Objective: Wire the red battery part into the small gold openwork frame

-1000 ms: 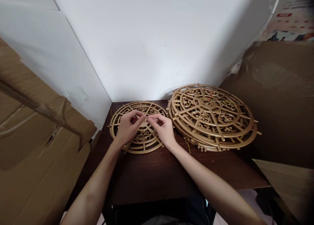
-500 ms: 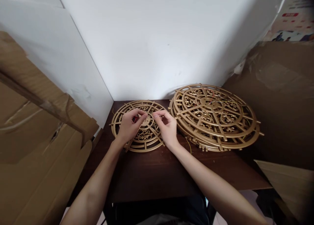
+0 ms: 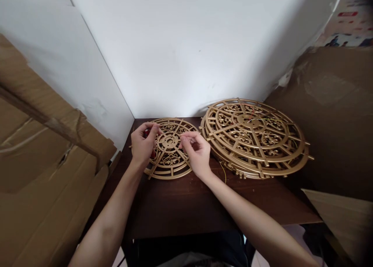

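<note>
A round gold openwork frame [image 3: 171, 177] with scrollwork and a central ring lies flat on the dark table. My left hand [image 3: 142, 144] is closed above the frame's left side, thumb and index finger together. Something red [image 3: 153, 154] shows in and below its palm, mostly hidden by the fingers; I cannot make out its kind. Over the frame's right side, my right hand [image 3: 198, 152] holds thumb and index finger in a pinch near the central ring. Anything between those fingertips is too small to make out.
To the right rises a stack of larger gold round frames [image 3: 259, 162] with loose thin wires on top. A yellow wire [image 3: 224, 173] hangs beside it. Cardboard [image 3: 43, 173] stands at the left, a brown carton [image 3: 335, 123] at the right, and a white wall [image 3: 186, 57] behind.
My left hand has moved left, away from the frame's centre, uncovering the central ring. My right hand has stayed nearly in place.
</note>
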`<action>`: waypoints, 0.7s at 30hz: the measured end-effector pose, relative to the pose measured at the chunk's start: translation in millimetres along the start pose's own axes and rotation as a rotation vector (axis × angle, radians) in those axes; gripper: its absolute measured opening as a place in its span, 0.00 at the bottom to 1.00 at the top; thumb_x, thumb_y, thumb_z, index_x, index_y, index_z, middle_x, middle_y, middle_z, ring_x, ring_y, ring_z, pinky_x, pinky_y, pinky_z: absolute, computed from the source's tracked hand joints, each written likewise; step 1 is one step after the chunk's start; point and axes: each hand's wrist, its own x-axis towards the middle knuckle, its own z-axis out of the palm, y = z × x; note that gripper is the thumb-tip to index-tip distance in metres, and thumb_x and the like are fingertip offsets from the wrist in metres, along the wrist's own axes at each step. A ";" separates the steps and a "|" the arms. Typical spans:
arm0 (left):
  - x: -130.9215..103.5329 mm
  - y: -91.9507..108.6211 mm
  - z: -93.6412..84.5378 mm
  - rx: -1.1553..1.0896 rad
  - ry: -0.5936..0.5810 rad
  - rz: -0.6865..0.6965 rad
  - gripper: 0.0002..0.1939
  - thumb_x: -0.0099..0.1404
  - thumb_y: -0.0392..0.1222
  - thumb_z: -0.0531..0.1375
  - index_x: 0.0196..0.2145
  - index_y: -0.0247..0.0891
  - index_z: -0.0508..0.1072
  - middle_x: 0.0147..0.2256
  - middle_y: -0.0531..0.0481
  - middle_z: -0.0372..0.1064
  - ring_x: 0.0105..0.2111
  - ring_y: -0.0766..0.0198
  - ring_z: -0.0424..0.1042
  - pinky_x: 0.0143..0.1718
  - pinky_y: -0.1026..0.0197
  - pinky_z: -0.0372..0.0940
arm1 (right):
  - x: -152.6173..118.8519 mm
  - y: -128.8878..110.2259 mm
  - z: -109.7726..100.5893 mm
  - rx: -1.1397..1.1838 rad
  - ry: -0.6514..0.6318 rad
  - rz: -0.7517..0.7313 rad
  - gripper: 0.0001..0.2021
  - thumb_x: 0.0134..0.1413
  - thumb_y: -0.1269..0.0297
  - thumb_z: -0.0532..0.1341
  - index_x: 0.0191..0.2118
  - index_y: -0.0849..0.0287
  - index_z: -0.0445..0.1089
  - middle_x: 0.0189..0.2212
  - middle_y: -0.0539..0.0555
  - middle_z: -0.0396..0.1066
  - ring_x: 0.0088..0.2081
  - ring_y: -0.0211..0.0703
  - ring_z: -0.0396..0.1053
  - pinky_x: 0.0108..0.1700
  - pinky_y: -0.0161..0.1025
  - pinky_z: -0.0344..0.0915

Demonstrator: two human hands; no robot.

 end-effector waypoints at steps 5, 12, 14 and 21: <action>3.5 3.0 -1.4 -0.255 0.031 -0.086 0.11 0.55 0.43 0.67 0.28 0.34 0.71 0.23 0.55 0.65 0.15 0.77 0.50 0.11 0.73 0.42 | 1.5 1.6 -1.0 0.042 -0.015 0.018 0.04 0.56 0.64 0.62 0.35 0.57 0.71 0.20 0.46 0.68 0.21 0.32 0.63 0.24 0.32 0.60; 9.7 7.8 -9.6 -0.441 0.129 -0.194 0.08 0.59 0.38 0.64 0.29 0.35 0.67 0.23 0.54 0.66 0.16 0.76 0.53 0.11 0.74 0.43 | 1.7 4.5 -1.6 0.021 -0.001 0.021 0.05 0.57 0.62 0.62 0.35 0.58 0.69 0.21 0.46 0.67 0.21 0.32 0.62 0.24 0.32 0.61; 10.8 9.2 -11.6 -0.449 0.178 -0.200 0.09 0.60 0.39 0.64 0.29 0.35 0.66 0.23 0.54 0.66 0.15 0.76 0.53 0.11 0.74 0.43 | 2.0 4.4 -1.5 0.041 0.019 0.017 0.05 0.57 0.62 0.61 0.35 0.57 0.69 0.22 0.46 0.67 0.22 0.32 0.63 0.24 0.32 0.61; 11.8 9.6 -13.1 -0.411 0.232 -0.193 0.11 0.60 0.40 0.63 0.28 0.36 0.64 0.23 0.55 0.67 0.15 0.77 0.53 0.12 0.73 0.43 | 5.0 -1.0 -0.2 0.017 0.105 0.004 0.07 0.59 0.59 0.60 0.35 0.56 0.65 0.24 0.46 0.68 0.25 0.34 0.67 0.29 0.35 0.67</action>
